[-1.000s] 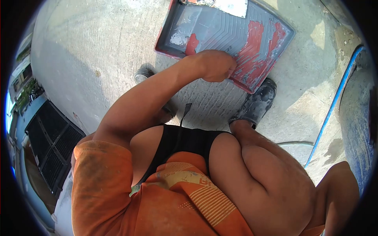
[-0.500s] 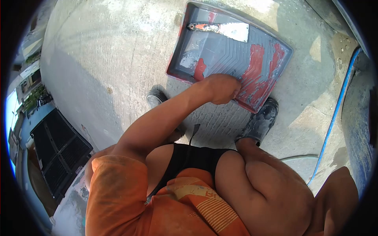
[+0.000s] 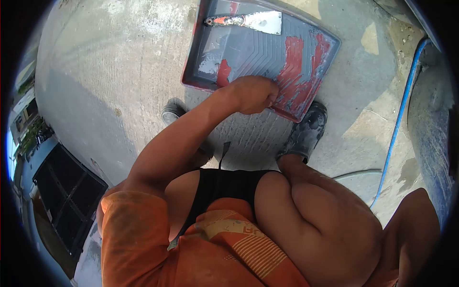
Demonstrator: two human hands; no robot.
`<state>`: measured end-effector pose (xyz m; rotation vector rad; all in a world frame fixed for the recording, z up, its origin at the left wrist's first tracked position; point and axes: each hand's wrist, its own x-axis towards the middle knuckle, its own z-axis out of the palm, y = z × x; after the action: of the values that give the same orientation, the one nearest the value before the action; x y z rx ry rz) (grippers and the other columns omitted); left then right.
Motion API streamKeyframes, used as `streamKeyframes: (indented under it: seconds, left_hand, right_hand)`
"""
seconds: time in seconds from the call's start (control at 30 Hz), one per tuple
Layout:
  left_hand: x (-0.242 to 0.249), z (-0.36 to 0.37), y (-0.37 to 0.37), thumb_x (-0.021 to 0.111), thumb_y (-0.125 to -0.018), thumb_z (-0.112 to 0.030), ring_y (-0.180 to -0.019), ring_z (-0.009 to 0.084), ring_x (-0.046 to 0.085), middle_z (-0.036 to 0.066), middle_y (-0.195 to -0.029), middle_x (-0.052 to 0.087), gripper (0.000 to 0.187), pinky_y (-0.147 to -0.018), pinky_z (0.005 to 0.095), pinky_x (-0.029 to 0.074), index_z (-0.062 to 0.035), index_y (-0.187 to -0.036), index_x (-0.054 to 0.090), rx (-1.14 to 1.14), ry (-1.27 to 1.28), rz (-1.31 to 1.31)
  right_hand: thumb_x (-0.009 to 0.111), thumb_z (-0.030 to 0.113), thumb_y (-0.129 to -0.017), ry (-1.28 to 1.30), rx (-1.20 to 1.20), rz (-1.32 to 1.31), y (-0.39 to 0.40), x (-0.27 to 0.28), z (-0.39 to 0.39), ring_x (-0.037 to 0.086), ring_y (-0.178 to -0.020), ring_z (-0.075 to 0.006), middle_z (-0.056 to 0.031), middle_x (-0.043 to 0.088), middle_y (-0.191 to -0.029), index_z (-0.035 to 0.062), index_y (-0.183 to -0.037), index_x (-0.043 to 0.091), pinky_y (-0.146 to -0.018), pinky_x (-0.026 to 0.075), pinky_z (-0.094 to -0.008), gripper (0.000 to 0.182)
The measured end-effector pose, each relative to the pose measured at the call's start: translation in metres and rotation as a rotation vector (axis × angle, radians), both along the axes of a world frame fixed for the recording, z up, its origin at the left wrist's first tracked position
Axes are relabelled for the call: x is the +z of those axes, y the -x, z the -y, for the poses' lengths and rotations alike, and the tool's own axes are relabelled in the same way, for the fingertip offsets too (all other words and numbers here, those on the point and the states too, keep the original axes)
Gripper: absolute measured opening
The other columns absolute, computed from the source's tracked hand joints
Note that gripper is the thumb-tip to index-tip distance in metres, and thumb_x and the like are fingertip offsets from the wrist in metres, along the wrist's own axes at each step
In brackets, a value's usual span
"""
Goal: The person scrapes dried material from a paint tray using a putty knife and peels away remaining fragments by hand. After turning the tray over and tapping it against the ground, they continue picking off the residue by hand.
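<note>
My left hand (image 3: 257, 94) is closed around the near rim of a grey paint tray (image 3: 248, 52), its fingers curled and partly hidden. Dried red and pale paint marks the tray's ribbed floor. Inside, toward the far side, lies a scraper (image 3: 264, 22) with a broad, whitish blade and a worn orange and black handle. The blade points right, and no hand touches it. Part of my right arm (image 3: 413, 225) shows at the lower right, but the right hand is out of sight.
Rough concrete ground (image 3: 110, 62) surrounds the tray. A dark, stained shoe (image 3: 307, 131) is beside its near right corner, and another shoe (image 3: 172, 113) is at the left. A blue hose (image 3: 401, 115) runs down the right side, near a rounded grey object (image 3: 430, 129). A dark gate (image 3: 69, 196) stands far left.
The whole view has shifted, so the tray, scraper, hand and shoes appear farther left and higher. My left hand keeps its place at the tray's rim.
</note>
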<state>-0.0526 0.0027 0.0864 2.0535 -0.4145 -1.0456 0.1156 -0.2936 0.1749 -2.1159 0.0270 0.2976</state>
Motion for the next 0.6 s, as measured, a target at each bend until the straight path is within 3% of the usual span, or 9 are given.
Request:
streamKeyframes:
  seconds: [0.23,0.6]
  left_hand:
    - [0.003,-0.007,0.000,0.074,-0.086,-0.007,-0.108,0.0353,0.068,0.015,-0.112,0.069,0.036,-0.094,0.0452,0.052,-0.0062,-0.122,0.069,-0.072,0.045,-0.085]
    - [-0.006,0.004,0.011,0.078,-0.082,-0.010,-0.104,0.0340,0.067,0.010,-0.107,0.068,0.025,-0.089,0.0463,0.052,-0.0094,-0.106,0.072,-0.079,0.011,0.071]
  right_hand:
    - [0.050,0.025,-0.108,-0.019,-0.010,-0.002,0.004,-0.001,-0.001,0.069,-0.097,-0.0215,-0.0165,0.069,-0.124,-0.0033,-0.146,0.049,-0.098,0.051,-0.0384,0.048]
    - [0.048,0.027,-0.108,-0.015,-0.010,0.024,0.005,-0.001,0.002,0.068,-0.100,-0.0220,-0.0169,0.067,-0.126,-0.0031,-0.147,0.048,-0.100,0.050,-0.0392,0.049]
